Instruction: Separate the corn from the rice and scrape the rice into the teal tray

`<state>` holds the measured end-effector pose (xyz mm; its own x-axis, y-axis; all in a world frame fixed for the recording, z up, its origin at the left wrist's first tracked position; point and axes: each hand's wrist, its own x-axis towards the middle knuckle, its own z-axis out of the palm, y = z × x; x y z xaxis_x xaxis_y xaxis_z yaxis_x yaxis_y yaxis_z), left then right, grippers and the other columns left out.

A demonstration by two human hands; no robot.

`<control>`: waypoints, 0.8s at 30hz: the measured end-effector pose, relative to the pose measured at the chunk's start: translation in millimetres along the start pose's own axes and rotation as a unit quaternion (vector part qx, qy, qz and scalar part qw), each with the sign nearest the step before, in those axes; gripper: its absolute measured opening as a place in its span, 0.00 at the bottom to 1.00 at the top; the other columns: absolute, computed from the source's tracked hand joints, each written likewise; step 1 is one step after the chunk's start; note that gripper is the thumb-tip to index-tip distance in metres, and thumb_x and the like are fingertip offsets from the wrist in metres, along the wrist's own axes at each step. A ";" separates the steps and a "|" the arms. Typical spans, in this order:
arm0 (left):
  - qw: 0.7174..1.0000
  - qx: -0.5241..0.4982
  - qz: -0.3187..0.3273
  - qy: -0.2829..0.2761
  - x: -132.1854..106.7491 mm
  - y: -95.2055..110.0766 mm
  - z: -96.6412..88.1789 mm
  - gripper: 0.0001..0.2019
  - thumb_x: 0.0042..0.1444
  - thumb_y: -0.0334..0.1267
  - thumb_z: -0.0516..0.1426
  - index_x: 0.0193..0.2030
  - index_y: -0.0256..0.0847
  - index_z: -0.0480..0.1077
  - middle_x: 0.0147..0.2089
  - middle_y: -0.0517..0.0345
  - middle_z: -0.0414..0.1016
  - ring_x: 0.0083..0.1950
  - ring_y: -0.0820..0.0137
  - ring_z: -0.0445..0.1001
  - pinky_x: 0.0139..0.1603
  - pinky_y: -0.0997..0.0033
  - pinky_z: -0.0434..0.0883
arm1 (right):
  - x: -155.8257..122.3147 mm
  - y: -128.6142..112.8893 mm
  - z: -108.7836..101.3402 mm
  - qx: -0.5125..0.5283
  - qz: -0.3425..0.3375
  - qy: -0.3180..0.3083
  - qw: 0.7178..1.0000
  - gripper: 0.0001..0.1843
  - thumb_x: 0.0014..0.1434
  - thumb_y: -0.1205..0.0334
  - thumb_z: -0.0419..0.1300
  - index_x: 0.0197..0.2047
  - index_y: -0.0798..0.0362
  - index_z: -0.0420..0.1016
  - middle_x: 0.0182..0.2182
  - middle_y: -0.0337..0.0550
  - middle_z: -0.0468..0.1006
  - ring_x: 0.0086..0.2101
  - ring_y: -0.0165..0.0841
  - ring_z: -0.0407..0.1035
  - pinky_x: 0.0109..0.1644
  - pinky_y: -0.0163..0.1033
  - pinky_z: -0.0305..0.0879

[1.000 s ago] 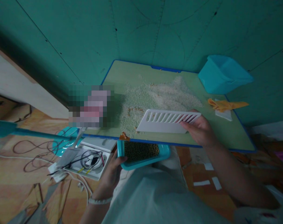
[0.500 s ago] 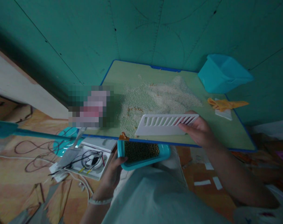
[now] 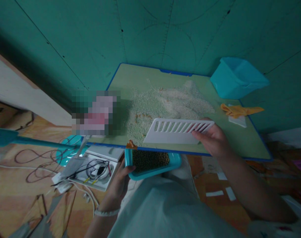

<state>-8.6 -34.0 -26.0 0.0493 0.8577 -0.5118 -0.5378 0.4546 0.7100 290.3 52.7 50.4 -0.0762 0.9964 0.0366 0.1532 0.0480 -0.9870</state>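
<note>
Rear-L tbl (image 3: pixel 130 72) free, grains (image 3: pixel 185 100) block ctr, bin (image 3: pixel 236 81) rear-R

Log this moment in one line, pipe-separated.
left grip: holds teal tray, partly under table | right grip: holds white slotted panel | table: pale granules spread | far right corner: teal bin

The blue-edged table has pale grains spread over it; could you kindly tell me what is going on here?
A person's right hand holds a white slotted plate near the front edge of the table, before the pale grains. Whether the plate touches the tabletop is hard to tell. The left hand grips a turquoise tray of small pellets just below that edge. A turquoise bin is at the far right corner.
</note>
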 end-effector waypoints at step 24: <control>1.000 0.008 0.008 0.010 -2.0 2.8 0.2 0.32 0.40 0.36 0.66 0.57 0.44 0.76 0.57 0.52 0.81 0.63 0.45 0.72 0.58 0.54 0.72 | 25.3 -14.6 19.5 -0.001 -0.017 -0.020 1.000 0.21 0.49 0.39 0.71 0.35 0.45 0.74 0.30 0.38 0.78 0.33 0.37 0.72 0.39 0.43 0.69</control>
<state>-10.0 -34.4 -22.9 0.0240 0.8602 -0.5094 -0.5252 0.4444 0.7257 266.9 75.9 62.7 -0.1216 0.9906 0.0630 0.1518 0.0813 -0.9851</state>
